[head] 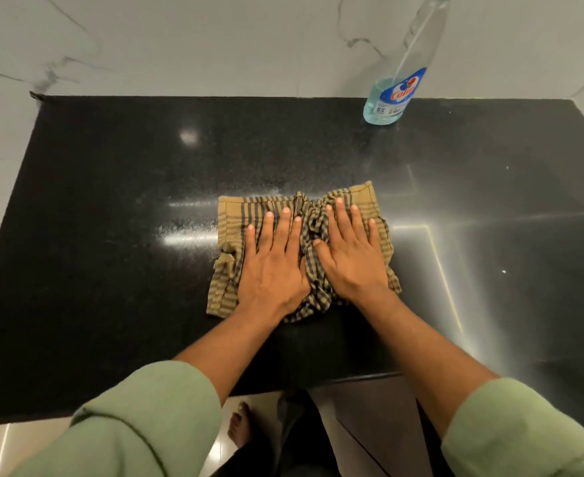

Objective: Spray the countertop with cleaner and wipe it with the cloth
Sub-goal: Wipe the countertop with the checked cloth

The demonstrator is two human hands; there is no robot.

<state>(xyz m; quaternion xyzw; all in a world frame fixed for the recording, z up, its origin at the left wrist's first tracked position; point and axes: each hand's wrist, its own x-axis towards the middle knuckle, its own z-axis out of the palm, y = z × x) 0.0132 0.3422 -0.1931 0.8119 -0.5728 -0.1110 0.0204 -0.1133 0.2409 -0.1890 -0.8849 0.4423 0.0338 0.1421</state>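
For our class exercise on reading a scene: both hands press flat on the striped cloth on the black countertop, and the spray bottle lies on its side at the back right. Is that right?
Not quite. The head view shows the spray bottle standing upright at the back right, not lying down. The rest holds: left hand and right hand press flat on the striped cloth on the black countertop.

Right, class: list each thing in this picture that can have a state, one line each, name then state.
cloth: spread flat but bunched in the middle, pressed under both hands
left hand: open, fingers straight, pressing the cloth
right hand: open, fingers straight, pressing the cloth
spray bottle: upright at the back of the countertop, untouched, liquid low
countertop: speckled with spray droplets beside the cloth
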